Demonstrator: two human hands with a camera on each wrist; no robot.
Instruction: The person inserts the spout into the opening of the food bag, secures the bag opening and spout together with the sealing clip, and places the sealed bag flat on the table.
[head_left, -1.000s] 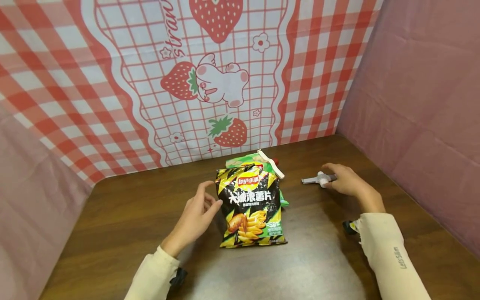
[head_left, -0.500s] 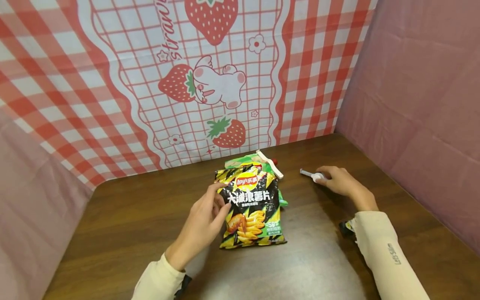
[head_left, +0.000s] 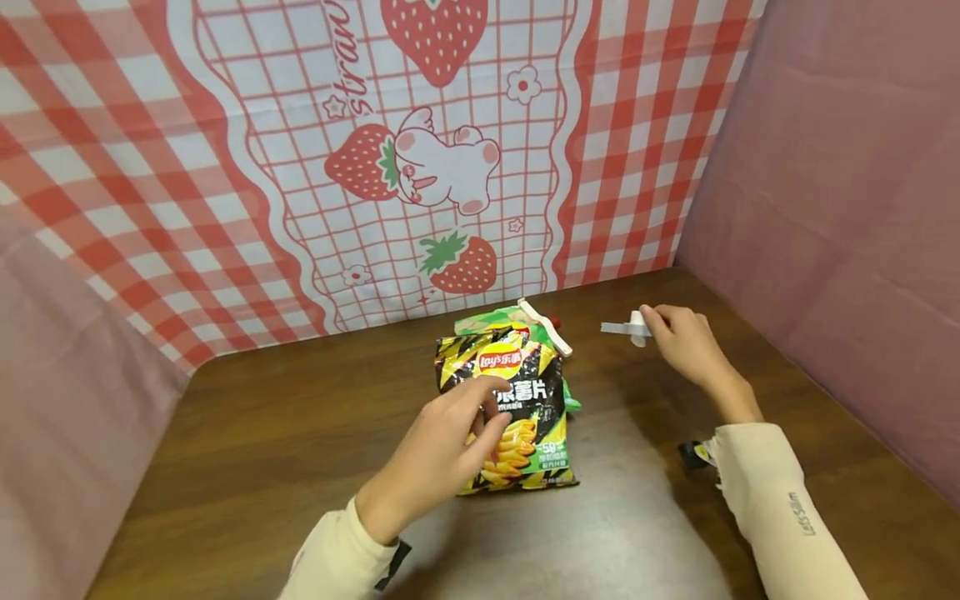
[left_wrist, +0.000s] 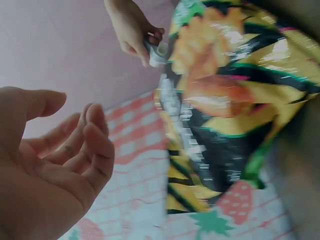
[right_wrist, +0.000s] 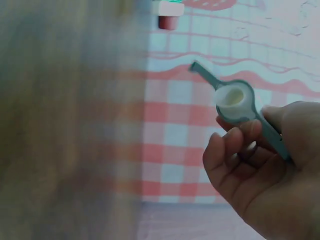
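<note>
on the dark wooden table (head_left: pixel 247 433), the left hand (head_left: pixel 442 450) is hovering, fingers loose and grasping nothing, over the black-and-yellow foil crisp bag (head_left: pixel 517 408). the right hand (head_left: pixel 678 342) is pinching a grey-and-white plastic sealing clip (head_left: pixel 628 327) aloft. the bag looks to need steadying next, its top lined up for the clip.

I am looking into a small staged recording booth, a dark wooden table (head_left: pixel 225 450) sitting boxed in, a strawberry-print checked cloth (head_left: pixel 420 158) hanging as backdrop, plain pink fabric (head_left: pixel 840 208) draping both sides, snack bags (head_left: pixel 517 400) lying as props.
</note>
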